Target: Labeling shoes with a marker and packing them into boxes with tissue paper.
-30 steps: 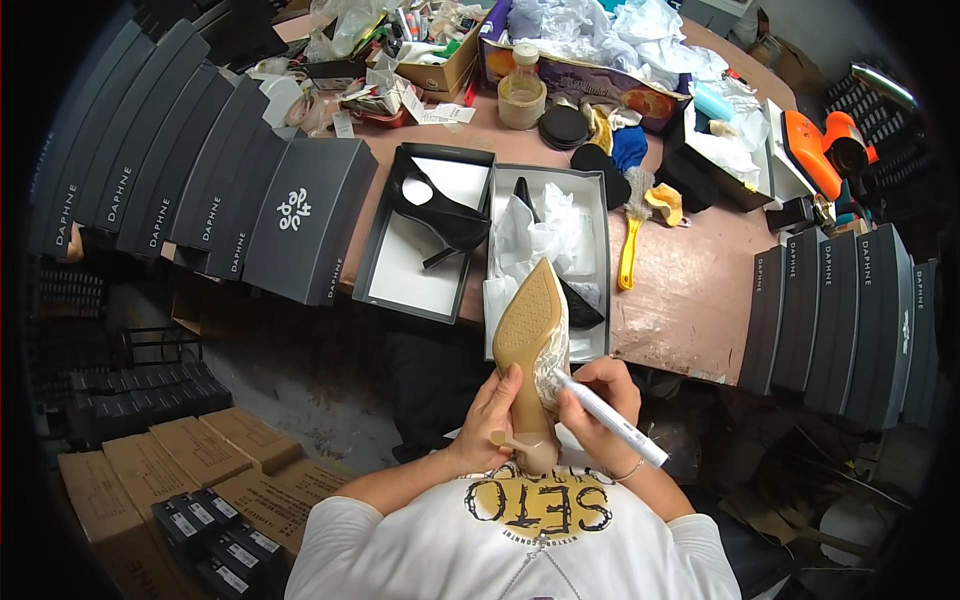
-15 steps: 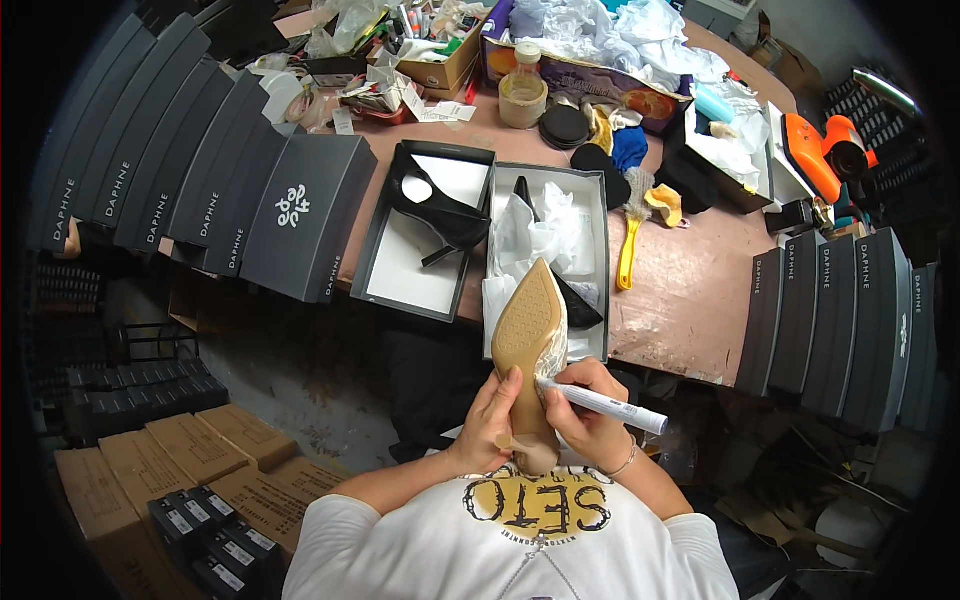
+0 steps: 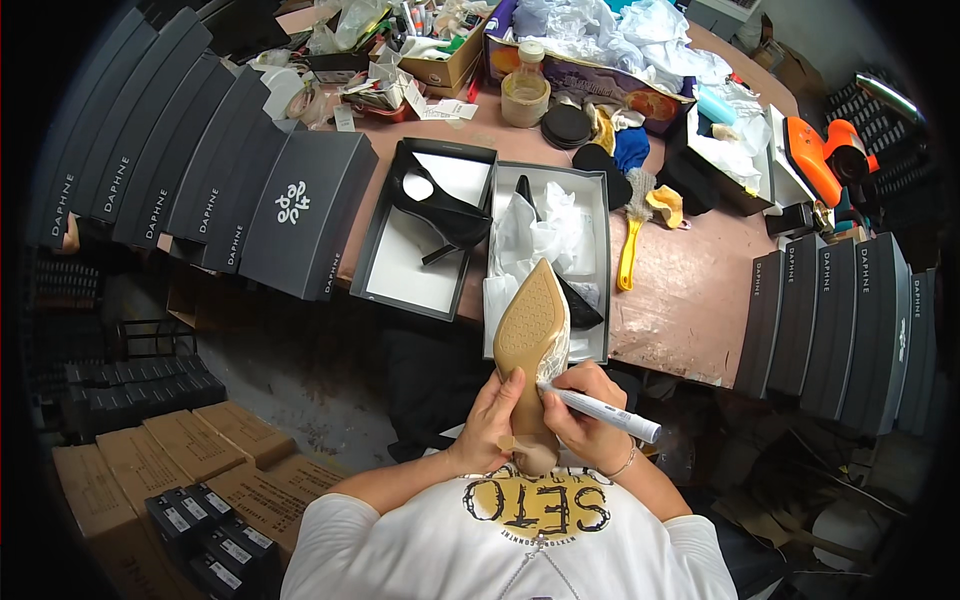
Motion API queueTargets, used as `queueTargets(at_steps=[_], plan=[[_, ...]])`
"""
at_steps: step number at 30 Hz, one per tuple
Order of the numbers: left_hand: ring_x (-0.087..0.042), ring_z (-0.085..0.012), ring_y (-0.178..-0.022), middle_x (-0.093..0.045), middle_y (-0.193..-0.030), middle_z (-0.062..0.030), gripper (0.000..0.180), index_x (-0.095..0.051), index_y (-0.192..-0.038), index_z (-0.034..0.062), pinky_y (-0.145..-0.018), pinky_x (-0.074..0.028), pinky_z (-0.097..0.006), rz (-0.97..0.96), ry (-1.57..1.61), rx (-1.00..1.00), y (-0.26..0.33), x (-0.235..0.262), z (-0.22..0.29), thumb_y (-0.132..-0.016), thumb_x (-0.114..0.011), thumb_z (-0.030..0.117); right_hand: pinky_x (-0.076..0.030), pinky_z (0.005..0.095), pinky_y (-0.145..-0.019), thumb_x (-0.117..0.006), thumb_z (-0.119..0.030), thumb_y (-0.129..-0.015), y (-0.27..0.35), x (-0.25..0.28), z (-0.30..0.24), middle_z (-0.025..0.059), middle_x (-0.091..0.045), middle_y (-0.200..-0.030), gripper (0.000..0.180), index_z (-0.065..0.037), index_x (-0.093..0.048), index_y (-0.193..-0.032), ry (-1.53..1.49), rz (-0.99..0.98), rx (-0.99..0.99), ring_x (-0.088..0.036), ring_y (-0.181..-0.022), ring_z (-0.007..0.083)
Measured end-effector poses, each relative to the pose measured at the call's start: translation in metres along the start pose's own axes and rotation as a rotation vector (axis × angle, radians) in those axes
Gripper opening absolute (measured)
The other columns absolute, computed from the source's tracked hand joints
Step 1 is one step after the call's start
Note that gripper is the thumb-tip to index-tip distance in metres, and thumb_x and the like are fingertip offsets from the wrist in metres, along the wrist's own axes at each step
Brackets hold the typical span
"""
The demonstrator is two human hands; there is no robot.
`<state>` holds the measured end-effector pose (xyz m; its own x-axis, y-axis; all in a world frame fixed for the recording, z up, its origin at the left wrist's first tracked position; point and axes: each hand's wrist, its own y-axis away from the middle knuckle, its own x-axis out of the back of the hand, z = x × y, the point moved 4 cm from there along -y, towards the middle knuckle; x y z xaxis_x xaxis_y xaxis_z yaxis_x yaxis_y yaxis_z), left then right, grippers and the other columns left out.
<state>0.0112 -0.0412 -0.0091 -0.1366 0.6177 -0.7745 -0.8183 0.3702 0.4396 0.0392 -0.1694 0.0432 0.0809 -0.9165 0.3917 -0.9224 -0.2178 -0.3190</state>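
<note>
A pale shoe (image 3: 530,322) with a pointed toe is held with its tan sole turned up and its toe away from me. My left hand (image 3: 491,415) grips it by the waist of the sole, the thumb lying on the sole. My right hand (image 3: 583,410) is closed round a white marker pen (image 3: 612,413), whose tip end meets the shoe's right edge near the arch. Just beyond the toe lies an open shoebox (image 3: 604,235) with a black shoe (image 3: 580,303) and white tissue. Left of it, a black high-heeled shoe (image 3: 437,212) rests in the box lid (image 3: 410,285).
Stacked grey shoeboxes (image 3: 310,215) line the left, and more boxes (image 3: 800,310) stand at the right. A yellow-handled brush (image 3: 629,255), a jar (image 3: 525,98) and a tissue-filled carton (image 3: 600,85) occupy the table. Brown cartons (image 3: 160,450) sit on the floor at lower left.
The marker pen's rear end has swung slightly down and to the left, with my right hand shifting a little. The shoe and my left hand stay nearly still.
</note>
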Motion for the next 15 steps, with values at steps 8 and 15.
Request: queueTargets(at_steps=[8,15], plan=[[-0.054,-0.0125,-0.112,-0.052,-0.123,-0.0064,0.042,-0.039,-0.133,0.0067,-0.094,-0.046,-0.029,-0.012,-0.004,0.004,-0.0005,-0.0012,-0.0014,-0.102,-0.040,0.036,-0.044,0.0293,-0.053,-0.071,-0.003,-0.078,0.0008,0.0013,-0.0007,0.0098,-0.056,-0.072,0.017,-0.002,-0.058,-0.088,0.012,0.027,0.014,-0.054,-0.057,0.0207],[-0.054,-0.0121,-0.111,-0.052,-0.123,-0.0062,0.043,-0.039,-0.133,0.0063,-0.094,-0.046,-0.028,0.000,-0.014,0.000,-0.0019,0.0001,-0.0020,-0.102,-0.041,0.037,-0.043,0.0291,-0.053,-0.071,-0.003,-0.078,0.0021,-0.0009,0.0012,0.0099,-0.056,-0.071,0.018,-0.002,-0.058,-0.089,0.019,0.068,0.067,-0.054,-0.057,0.0207]])
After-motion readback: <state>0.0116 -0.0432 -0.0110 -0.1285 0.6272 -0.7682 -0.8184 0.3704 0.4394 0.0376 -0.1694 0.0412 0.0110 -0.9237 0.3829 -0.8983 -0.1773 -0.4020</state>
